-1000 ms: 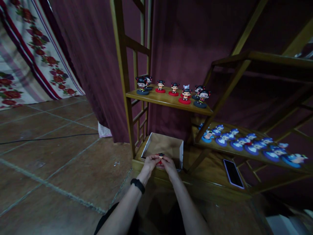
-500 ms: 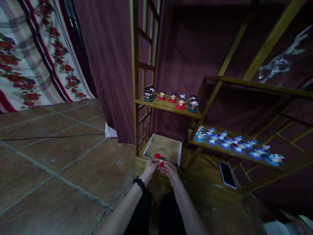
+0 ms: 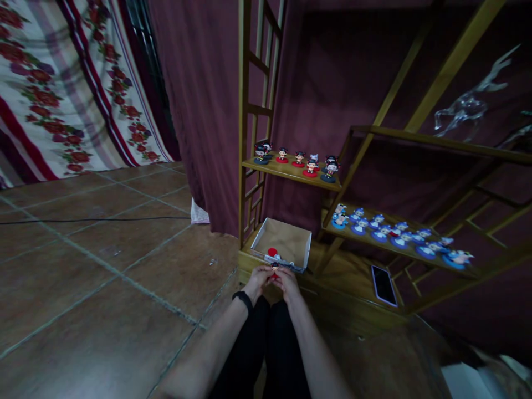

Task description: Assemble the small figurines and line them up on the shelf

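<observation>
Between my two hands is a small figurine [image 3: 275,267] with a dark-haired head and a red base. My left hand [image 3: 258,278], with a dark band on its wrist, has its fingers closed on one side of it. From the other side my right hand [image 3: 287,281] grips it too, and the fingers partly hide the base. Just beyond the hands stands an open cardboard box [image 3: 286,235]. Inside, near its front wall, lie a red disc [image 3: 272,252] and some small pale pieces.
A wooden shelf unit rises ahead. Several figurines on red and dark bases stand on its upper shelf [image 3: 291,170]; several blue-based ones fill the lower right shelf [image 3: 399,245]. A phone [image 3: 383,285] lies at lower right. A clear deer ornament [image 3: 467,105] sits higher up.
Both hands have drawn the figurine back from the box toward my body, and the fingers now close round its base. More of the box's contents shows. The view has shifted slightly.
</observation>
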Available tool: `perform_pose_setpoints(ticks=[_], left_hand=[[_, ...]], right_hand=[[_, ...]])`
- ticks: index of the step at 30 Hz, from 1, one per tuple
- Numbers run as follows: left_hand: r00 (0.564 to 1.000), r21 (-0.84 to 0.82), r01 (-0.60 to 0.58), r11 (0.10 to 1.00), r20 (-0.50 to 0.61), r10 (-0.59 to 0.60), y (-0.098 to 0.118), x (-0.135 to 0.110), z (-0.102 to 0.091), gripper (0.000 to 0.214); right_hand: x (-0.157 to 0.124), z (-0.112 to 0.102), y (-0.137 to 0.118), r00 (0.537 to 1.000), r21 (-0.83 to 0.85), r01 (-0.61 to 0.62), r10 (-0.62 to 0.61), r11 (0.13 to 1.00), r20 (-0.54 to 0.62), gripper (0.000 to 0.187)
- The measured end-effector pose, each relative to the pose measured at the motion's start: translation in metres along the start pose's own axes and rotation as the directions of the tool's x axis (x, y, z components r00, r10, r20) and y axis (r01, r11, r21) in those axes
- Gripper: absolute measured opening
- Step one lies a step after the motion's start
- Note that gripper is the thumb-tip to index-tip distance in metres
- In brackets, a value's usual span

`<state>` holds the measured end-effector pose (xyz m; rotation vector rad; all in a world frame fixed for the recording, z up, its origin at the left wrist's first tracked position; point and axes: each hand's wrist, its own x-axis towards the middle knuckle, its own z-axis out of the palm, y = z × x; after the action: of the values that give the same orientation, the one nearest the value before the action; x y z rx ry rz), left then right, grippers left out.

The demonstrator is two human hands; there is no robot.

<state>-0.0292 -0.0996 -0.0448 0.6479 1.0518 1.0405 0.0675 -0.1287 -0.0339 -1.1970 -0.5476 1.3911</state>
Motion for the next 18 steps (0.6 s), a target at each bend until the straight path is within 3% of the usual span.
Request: perform_pose_setpoints(ticks=[6,13,18], left_hand=[[0.999,0.034,-0.030,0.999,0.013,0.029,0.000,-0.009,0.001,0.012],[0.995,0.096,-0.083,0.992,-0.049,0.088,0.003,-0.015,0.000,0.014],[0.992,0.131,-0.097,0.987,-0.070,0.106,0.004,-0.017,-0.004,0.015]], right_hand=[[-0.008,0.002,0.002,1.000,0.029,0.024,-0.024,0.999,0.019,0.021],[-0.012,0.009,0.005,1.000,0.039,0.001,0.000,0.999,-0.026,0.019],[-0.013,0.009,0.008,1.000,0.067,-0.007,0.005,0.998,0.028,0.016]])
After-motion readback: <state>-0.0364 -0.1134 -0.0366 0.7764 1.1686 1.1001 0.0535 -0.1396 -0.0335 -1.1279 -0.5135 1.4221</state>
